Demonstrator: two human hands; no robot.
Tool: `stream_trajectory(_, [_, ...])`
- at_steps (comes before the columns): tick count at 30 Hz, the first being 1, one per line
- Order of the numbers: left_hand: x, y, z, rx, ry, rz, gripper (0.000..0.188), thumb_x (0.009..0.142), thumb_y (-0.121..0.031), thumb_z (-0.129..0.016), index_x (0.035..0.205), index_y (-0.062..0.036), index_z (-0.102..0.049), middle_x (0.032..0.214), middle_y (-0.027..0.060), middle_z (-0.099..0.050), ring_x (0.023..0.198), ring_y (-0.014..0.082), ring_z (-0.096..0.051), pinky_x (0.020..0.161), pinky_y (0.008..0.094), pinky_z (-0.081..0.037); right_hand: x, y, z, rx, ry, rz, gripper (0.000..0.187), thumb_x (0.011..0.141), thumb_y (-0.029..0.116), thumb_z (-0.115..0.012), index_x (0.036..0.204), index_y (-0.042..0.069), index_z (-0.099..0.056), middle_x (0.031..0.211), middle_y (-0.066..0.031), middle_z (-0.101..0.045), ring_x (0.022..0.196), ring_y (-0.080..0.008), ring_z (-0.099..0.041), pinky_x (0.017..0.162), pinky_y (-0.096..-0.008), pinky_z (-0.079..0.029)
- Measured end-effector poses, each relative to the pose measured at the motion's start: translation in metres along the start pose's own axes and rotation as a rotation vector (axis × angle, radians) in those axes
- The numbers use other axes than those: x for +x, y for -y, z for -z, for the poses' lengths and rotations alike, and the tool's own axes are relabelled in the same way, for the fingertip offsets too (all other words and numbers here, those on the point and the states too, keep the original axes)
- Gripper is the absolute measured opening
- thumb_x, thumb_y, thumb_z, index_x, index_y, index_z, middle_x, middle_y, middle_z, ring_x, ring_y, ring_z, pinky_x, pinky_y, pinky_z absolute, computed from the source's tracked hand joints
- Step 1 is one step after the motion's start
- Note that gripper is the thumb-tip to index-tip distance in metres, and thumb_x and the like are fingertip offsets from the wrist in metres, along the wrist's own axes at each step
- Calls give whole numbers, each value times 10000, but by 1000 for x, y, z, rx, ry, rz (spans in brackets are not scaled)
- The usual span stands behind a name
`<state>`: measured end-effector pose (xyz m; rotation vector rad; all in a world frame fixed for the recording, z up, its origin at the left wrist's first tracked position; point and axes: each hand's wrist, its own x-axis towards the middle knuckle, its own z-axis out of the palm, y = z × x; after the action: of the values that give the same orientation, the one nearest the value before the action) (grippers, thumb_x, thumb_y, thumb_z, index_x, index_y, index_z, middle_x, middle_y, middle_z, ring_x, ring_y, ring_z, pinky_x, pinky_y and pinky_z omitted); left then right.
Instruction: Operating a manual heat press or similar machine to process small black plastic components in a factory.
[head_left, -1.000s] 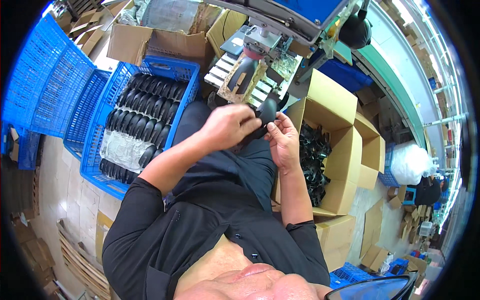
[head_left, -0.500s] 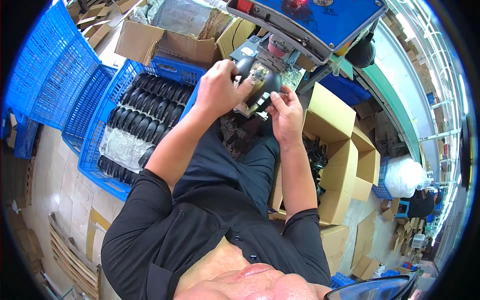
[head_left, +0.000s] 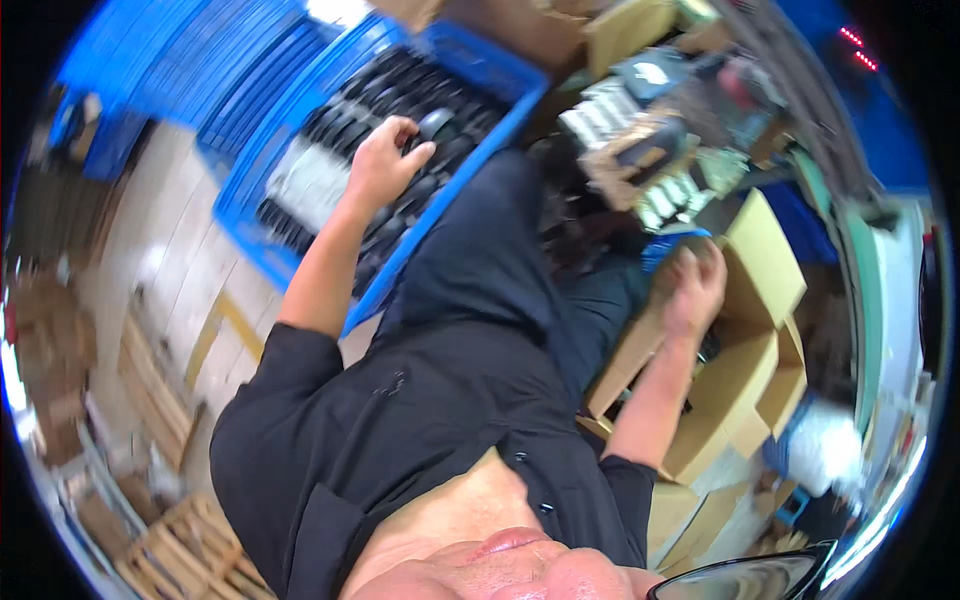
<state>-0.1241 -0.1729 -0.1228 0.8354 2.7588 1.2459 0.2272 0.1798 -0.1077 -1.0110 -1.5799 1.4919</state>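
Note:
My left hand (head_left: 385, 165) is over the blue crate (head_left: 233, 210), thumb and fingers apart. Close to its fingertips is a black curved shell (head_left: 437, 124); the hand is not closed round it. Rows of similar black parts (head_left: 385, 85) fill the crate, with a pale wrapping sheet (head_left: 303, 185) among them. My right hand (head_left: 694, 290) is at the open carton on the right, its bent fingers smeared by motion, so any hold is unclear. Beyond it, a black part (head_left: 655, 143) sits on the blurred metal fixture (head_left: 610, 115) of the machine.
The open cardboard carton (head_left: 735, 400) stands by my right forearm, with dark parts inside. The blue machine housing (head_left: 885, 110) shows red lit digits at the upper right. A wooden pallet (head_left: 195, 550) lies at the lower left, and a white bag (head_left: 825, 445) is at the right.
Both hands have left the black parts at the fixture: the left moved left over the crate, the right moved down and right to the carton. The view has turned leftward.

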Motion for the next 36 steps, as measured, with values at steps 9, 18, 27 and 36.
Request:
stream_trajectory(9, [-68,150,68,431,148,253,352,834,-222,-842,1106,-26,-735,1107,237,-757,1103,410,-716,974,486,-563,-84,-179,238,-1094,39,-385,809,840,202,-903,1520,-44,-540,1360,-297,-691,1279,-410,-669,1099,-448,-506])
stream_trajectory(18, [-70,156,27,552,369,280,286,810,-182,-796,1063,-64,-731,1146,198,-747,1156,408,-679,1006,498,-556,-95,-206,215,-1375,-26,-439,757,727,325,-980,1369,39,-701,1228,-284,-755,1150,-427,-723,1028,-466,-555])
stream_trajectory(27, [-78,145,28,568,245,267,310,874,-277,-810,1079,-56,-737,1183,201,-727,1172,398,-674,1013,499,-547,-101,-221,222,-1219,-53,-489,646,739,299,-988,1237,-10,-718,1182,-247,-773,1108,-402,-729,1000,-447,-552])
stream_trajectory(36, [-54,101,12,247,121,27,328,968,-325,-781,1097,-23,-774,1091,161,-783,1038,324,-751,937,425,-569,-112,-186,217,-1366,-58,-470,667,678,545,-986,922,-43,-788,977,-246,-775,925,-442,-746,845,-532,-584])
